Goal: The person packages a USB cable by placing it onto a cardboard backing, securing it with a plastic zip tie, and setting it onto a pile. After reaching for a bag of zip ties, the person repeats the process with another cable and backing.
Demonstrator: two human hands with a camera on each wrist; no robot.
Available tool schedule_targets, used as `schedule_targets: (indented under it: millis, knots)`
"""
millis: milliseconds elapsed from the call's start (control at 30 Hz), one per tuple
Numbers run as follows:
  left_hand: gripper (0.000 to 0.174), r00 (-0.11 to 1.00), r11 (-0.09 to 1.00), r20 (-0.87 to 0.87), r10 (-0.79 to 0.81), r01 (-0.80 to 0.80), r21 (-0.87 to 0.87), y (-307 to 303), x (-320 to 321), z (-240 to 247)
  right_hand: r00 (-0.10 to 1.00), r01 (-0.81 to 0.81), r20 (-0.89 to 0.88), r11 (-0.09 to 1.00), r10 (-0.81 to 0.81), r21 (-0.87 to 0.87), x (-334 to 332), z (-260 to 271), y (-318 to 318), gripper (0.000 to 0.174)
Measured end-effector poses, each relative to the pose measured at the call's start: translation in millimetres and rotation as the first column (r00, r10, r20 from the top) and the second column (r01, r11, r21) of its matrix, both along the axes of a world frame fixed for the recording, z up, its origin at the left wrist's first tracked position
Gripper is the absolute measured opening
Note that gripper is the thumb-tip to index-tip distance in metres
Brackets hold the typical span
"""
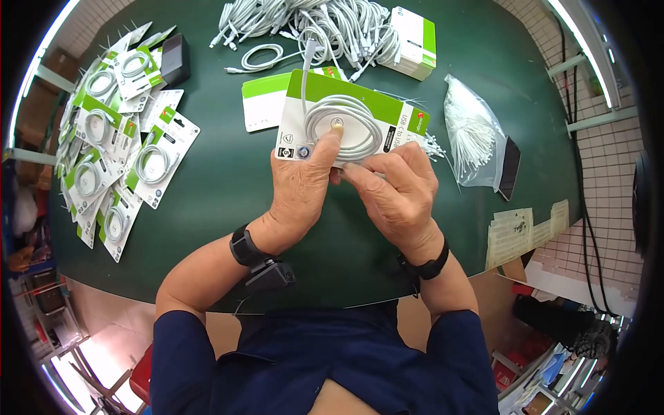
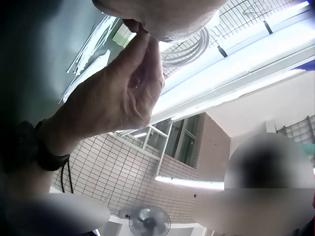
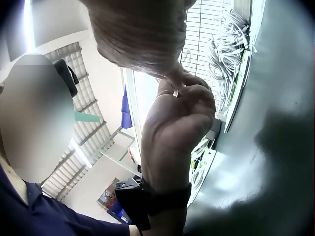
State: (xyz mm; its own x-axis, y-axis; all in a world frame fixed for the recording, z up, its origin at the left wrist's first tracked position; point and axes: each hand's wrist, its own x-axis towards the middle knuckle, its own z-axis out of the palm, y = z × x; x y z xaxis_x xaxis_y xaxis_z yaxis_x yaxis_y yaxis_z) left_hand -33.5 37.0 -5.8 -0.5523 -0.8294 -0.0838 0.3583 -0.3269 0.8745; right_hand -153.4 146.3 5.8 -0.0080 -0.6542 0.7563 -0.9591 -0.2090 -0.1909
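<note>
My left hand (image 1: 304, 180) grips a green-and-white cardboard card (image 1: 387, 114) from below, its thumb pressing on the coiled white USB-C cable (image 1: 366, 124) lying on the card. One cable end with its plug (image 1: 309, 52) sticks up past the card's top edge. At the card's lower edge, my right hand (image 1: 401, 190) pinches a small pale strip, seemingly a cable tie, with fingertips close to the left hand's. In both wrist views the hands hide most of the pinched spot.
Carded cables (image 1: 97, 159) lie piled at left beside a black box (image 1: 175, 60). Loose white cables (image 1: 332, 28) heap at the back near a stack of cards (image 1: 415, 45). Blank-looking cards (image 1: 266, 104) lie behind the held one. A bag of white ties (image 1: 474, 131) and a phone (image 1: 510, 168) lie right.
</note>
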Motion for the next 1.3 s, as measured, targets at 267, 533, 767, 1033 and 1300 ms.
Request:
schedule_targets:
  millis: [267,533,767,1033,1300]
  knots:
    - [0.022,0.999,0.999,-0.017,0.042,-0.042,-0.021,6.0,-5.9,-18.5,0.995,0.088,-0.041,0.996,-0.087,0.019,8.6,-8.6,-8.7,0.027]
    - [0.025,0.998,0.995,-0.047,0.05,-0.054,-0.088,-1.9,-5.2,-19.4,0.998,0.054,-0.043,0.999,-0.054,-0.011,20.9,-7.2,-10.0,0.023]
    - [0.026,0.996,0.99,-0.076,-0.037,0.047,0.134,-4.0,0.3,-3.5,0.987,-0.161,0.018,0.986,0.162,-0.04,29.9,-11.0,-3.5,0.029]
    - [0.027,0.997,1.0,-0.076,-0.005,0.005,-0.002,-0.5,-2.7,-20.5,0.996,-0.088,0.005,0.996,0.088,-0.026,6.4,-13.1,-6.1,0.036]
    - [0.025,0.997,0.998,-0.038,-0.062,0.062,-0.015,3.0,1.1,-15.8,0.993,0.011,0.116,0.999,-0.007,-0.034,3.7,-17.0,-10.6,0.033]
